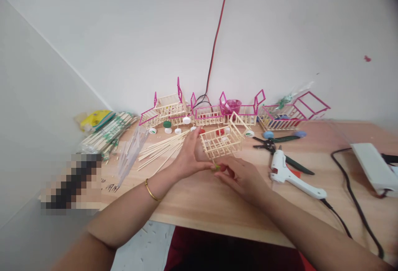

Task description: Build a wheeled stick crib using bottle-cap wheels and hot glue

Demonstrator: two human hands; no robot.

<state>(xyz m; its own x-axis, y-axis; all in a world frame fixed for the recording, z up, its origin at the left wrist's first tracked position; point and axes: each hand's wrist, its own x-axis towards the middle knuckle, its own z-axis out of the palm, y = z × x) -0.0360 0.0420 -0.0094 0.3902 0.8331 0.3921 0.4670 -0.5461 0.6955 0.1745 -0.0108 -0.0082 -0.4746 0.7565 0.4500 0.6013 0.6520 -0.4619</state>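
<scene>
A small cart frame of bare wooden sticks [220, 142], with slatted sides and a raised handle at its right end, is held up above the table. My left hand [188, 157] grips its left end, fingers behind and thumb stretched along the near side. Just below the frame, my right hand [239, 177] pinches a small yellow-green piece [217, 167] at the end of a stick, close to my left thumb tip. My fingers cover most of that piece. Beyond the frame, a red bottle cap [220, 131] is partly visible.
Several stick carts with magenta edges [208, 115] line the wall, bottle caps as wheels. Loose sticks [161, 151] and clear plastic strips [132, 153] lie left, near packed sticks [108, 132]. At right are pruning shears [267, 144], a glue gun [284, 171] and a white power strip [373, 167].
</scene>
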